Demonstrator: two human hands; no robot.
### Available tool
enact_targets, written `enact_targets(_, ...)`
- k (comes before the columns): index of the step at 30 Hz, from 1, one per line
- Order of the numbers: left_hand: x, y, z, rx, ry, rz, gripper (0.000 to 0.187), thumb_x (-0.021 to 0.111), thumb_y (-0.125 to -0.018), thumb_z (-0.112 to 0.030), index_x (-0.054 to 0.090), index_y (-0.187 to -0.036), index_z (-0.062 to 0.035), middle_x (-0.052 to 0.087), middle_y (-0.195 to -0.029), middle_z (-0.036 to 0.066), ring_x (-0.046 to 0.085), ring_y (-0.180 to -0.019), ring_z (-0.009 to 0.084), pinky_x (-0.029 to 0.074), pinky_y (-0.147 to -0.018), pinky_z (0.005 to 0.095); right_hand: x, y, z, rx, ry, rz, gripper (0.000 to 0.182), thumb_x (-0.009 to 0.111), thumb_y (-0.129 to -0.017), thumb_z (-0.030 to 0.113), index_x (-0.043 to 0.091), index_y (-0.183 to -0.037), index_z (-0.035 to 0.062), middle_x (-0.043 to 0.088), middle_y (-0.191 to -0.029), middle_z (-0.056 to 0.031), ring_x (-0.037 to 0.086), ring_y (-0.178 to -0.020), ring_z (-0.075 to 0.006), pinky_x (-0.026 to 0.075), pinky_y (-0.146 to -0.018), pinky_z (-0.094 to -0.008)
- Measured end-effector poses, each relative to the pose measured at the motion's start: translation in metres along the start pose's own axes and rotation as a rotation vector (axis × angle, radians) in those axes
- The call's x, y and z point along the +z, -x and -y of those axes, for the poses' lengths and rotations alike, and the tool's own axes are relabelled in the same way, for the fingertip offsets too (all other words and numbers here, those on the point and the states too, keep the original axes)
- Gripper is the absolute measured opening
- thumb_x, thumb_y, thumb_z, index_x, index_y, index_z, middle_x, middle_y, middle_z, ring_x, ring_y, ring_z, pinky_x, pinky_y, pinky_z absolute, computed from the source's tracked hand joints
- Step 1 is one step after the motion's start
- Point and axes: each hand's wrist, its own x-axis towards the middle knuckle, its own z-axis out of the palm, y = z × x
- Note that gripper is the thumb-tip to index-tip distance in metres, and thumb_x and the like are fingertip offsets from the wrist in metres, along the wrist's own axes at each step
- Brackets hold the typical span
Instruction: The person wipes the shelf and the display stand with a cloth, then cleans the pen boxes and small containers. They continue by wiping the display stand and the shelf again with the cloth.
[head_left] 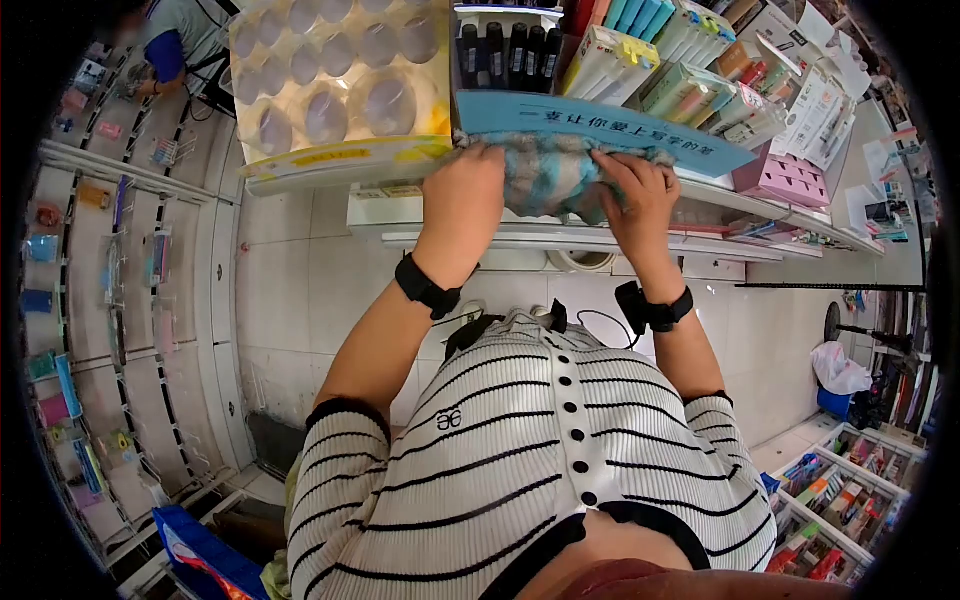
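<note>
Both my hands grip a blue-and-white patterned cloth (548, 180) bunched against the front edge of a white shelf (560, 238). My left hand (465, 185) clutches its left end, and my right hand (635, 190) clutches its right end. The cloth lies just under a blue sign strip with white writing (600, 125). Black bands sit on both wrists. Above the sign stands a row of black markers (505, 55) and boxed pens (640, 60).
A clear plastic blister pack of round items (335, 80) stands on the shelf at left. Pink boxes (780, 180) sit at right. Wall racks of small goods (100, 300) line the left side. Another person (170, 45) is at the top left. More stock racks (840, 500) fill the lower right.
</note>
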Motion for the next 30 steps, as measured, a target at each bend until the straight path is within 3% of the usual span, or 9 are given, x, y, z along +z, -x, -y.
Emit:
enact_targets(2,0.003,-0.002,-0.003,0.000,-0.025,0.028,0.020,0.055,-0.081,-0.001,0.063,-0.098,-0.0011,0.067,-0.096,0.015,0.068,-0.078,0.0362,0.056,-0.066,0.0447,0.001,0.003,-0.011,-0.002,-0.034,-0.014,0.052,0.072,-0.075,0.002,0.065,-0.122,0.0229,0.064,-0.112,0.0011,0.057,-0.106,-0.0197,0.029,-0.103,-0.0412)
enact_targets(4,0.009,-0.004,-0.014,0.029,0.065,0.051,0.034,0.057,-0.081,-0.002,0.068,-0.112,-0.0073,0.070,-0.110,0.013,0.068,-0.091,0.0321,0.057,-0.076,0.0419,-0.005,0.006,-0.021,0.007,-0.067,-0.022,0.048,0.070,-0.076,-0.003,0.067,-0.117,0.0201,0.066,-0.112,-0.0007,0.059,-0.106,-0.0214,0.031,-0.101,-0.0399)
enact_targets(8,0.033,0.002,-0.030,0.103,0.067,-0.041,0.035,0.055,-0.082,0.000,0.066,-0.114,-0.0057,0.067,-0.117,0.015,0.069,-0.090,0.0330,0.058,-0.074,0.0400,-0.017,0.013,-0.035,0.008,-0.092,-0.109,0.043,0.070,-0.076,-0.003,0.069,-0.113,0.0173,0.067,-0.112,-0.0024,0.059,-0.106,-0.0236,0.036,-0.099,-0.0385)
enact_targets(30,0.025,0.004,-0.032,0.121,0.007,0.002,0.037,0.054,-0.084,-0.002,0.063,-0.120,-0.0054,0.065,-0.122,0.015,0.070,-0.083,0.0339,0.059,-0.070,0.0400,-0.012,0.018,-0.035,0.064,-0.028,-0.149,0.040,0.070,-0.076,0.002,0.066,-0.112,0.0182,0.066,-0.111,-0.0021,0.058,-0.109,-0.0235,0.032,-0.101,-0.0385)
